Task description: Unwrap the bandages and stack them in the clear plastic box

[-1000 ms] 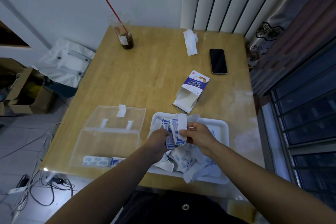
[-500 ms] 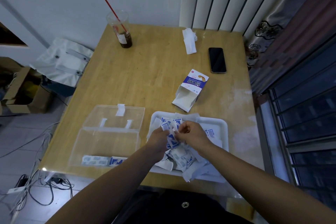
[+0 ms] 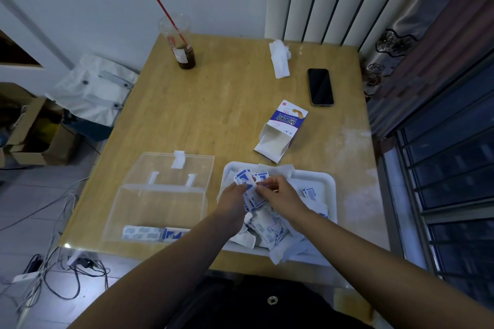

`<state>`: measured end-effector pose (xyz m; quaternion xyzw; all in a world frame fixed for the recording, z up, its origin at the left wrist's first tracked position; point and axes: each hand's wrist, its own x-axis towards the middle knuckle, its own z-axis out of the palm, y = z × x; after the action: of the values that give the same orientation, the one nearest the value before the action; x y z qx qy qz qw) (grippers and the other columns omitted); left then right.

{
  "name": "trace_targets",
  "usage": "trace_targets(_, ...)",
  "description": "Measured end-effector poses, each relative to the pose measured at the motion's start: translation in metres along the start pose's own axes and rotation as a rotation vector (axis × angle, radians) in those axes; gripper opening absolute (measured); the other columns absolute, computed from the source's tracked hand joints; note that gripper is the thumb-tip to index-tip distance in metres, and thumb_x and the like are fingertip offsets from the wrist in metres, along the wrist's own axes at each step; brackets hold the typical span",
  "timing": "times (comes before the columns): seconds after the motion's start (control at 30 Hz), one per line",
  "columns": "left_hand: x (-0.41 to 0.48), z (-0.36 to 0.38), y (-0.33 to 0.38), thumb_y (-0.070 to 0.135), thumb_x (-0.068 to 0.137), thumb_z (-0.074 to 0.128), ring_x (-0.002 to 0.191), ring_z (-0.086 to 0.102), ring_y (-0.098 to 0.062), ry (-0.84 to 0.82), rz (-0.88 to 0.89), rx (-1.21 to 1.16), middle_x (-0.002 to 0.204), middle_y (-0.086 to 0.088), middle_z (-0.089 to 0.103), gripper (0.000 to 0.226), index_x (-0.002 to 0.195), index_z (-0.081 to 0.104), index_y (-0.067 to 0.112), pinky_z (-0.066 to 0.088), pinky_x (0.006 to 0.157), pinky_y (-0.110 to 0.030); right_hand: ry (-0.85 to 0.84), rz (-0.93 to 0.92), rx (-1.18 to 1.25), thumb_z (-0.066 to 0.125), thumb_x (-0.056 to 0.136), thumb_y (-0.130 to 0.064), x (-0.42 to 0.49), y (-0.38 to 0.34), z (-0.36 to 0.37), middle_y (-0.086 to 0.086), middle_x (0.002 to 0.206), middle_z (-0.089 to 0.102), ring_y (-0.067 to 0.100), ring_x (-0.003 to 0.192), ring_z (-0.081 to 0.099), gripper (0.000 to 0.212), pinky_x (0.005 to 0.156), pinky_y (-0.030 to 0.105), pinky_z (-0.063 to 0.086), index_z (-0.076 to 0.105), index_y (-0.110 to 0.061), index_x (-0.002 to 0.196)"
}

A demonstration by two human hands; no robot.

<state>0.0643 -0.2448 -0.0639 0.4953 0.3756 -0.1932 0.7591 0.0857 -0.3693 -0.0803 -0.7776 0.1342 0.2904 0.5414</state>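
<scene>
Pinching one wrapped bandage — left grip, right grip — fingers curled

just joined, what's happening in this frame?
A person is unwrapping bandages over a white tray piled with blue-and-white wrappers. The left hand and right hand both pinch one wrapped bandage above the tray, apparently peeling it open. The clear plastic box sits open left of the tray, with a few stacked bandages along its near edge. The opened carton lies behind the tray.
</scene>
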Motion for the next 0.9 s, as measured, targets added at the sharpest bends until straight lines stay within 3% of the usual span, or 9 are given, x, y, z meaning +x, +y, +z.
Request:
trace_targets(0.07, 0.001, 0.002, -0.003, 0.009, 0.099, 0.04, 0.076, 0.061, -0.025, 0.013, -0.018, 0.012, 0.091, -0.015, 0.065, 0.022, 0.103, 0.061, 0.004, 0.049, 0.073, -0.035, -0.132, 0.051, 0.012, 0.055, 0.096, -0.034, -0.003, -0.003, 0.003, 0.006, 0.114, 0.062, 0.019, 0.101, 0.062, 0.032, 0.086, 0.035, 0.052, 0.053, -0.015, 0.121)
trace_targets(0.17, -0.004, 0.006, -0.004, 0.015, 0.098, 0.044, 0.082, 0.062, -0.024, 0.018, -0.055, 0.01, 0.102, -0.017, 0.065, 0.026, 0.113, 0.062, 0.005, 0.049, 0.07, -0.032, -0.271, 0.024, 0.116, 0.05, 0.099, -0.025, -0.009, -0.008, 0.004, 0.014, 0.11, 0.067, 0.021, 0.093, 0.066, 0.024, 0.078, 0.032, 0.056, 0.058, -0.012, 0.118)
trace_targets(0.3, -0.007, 0.005, 0.0, 0.016, 0.094, 0.048, 0.069, 0.058, -0.018, -0.039, -0.051, 0.029, 0.082, -0.008, 0.067, 0.019, 0.098, 0.065, 0.009, 0.043, 0.06, -0.027, -0.365, -0.005, 0.123, 0.047, 0.099, -0.012, -0.011, -0.009, -0.001, 0.014, 0.093, 0.068, 0.019, 0.077, 0.066, 0.019, 0.071, 0.03, 0.055, 0.062, -0.008, 0.11)
trace_targets(0.43, -0.003, -0.003, 0.006, 0.005, 0.092, 0.041, 0.094, 0.062, -0.024, -0.079, 0.057, -0.005, 0.109, -0.012, 0.068, 0.035, 0.118, 0.062, 0.016, 0.05, 0.079, -0.034, -0.458, 0.091, 0.112, 0.047, 0.095, -0.006, -0.012, -0.013, -0.01, 0.016, 0.093, 0.069, 0.022, 0.079, 0.069, 0.025, 0.068, 0.027, 0.055, 0.058, 0.003, 0.116)
trace_targets(0.53, -0.003, -0.003, 0.01, 0.004, 0.094, 0.038, 0.093, 0.065, -0.025, -0.091, 0.092, 0.007, 0.105, -0.01, 0.07, 0.038, 0.117, 0.064, 0.019, 0.054, 0.077, -0.033, -0.541, 0.127, 0.121, 0.044, 0.095, -0.005, -0.014, -0.016, -0.013, 0.017, 0.097, 0.072, 0.026, 0.088, 0.071, 0.027, 0.072, 0.028, 0.055, 0.056, 0.001, 0.119)
trace_targets(0.73, -0.005, 0.001, 0.012, 0.017, 0.1, 0.04, 0.068, 0.063, -0.017, -0.096, 0.145, 0.078, 0.077, -0.005, 0.069, 0.025, 0.096, 0.065, 0.012, 0.052, 0.061, -0.026, -0.469, 0.122, 0.13, 0.045, 0.094, -0.004, -0.009, -0.015, -0.015, 0.008, 0.08, 0.067, 0.016, 0.068, 0.065, 0.024, 0.065, 0.024, 0.051, 0.056, -0.001, 0.115)
trace_targets(0.9, -0.007, 0.003, 0.006, 0.005, 0.099, 0.035, 0.071, 0.059, -0.018, -0.089, 0.183, 0.217, 0.081, -0.005, 0.067, 0.029, 0.085, 0.059, 0.012, 0.046, 0.065, -0.028, -0.459, 0.1, 0.03, 0.046, 0.093, -0.004, -0.007, -0.013, -0.016, 0.005, 0.069, 0.056, 0.014, 0.058, 0.055, 0.015, 0.058, 0.024, 0.045, 0.058, -0.008, 0.102)
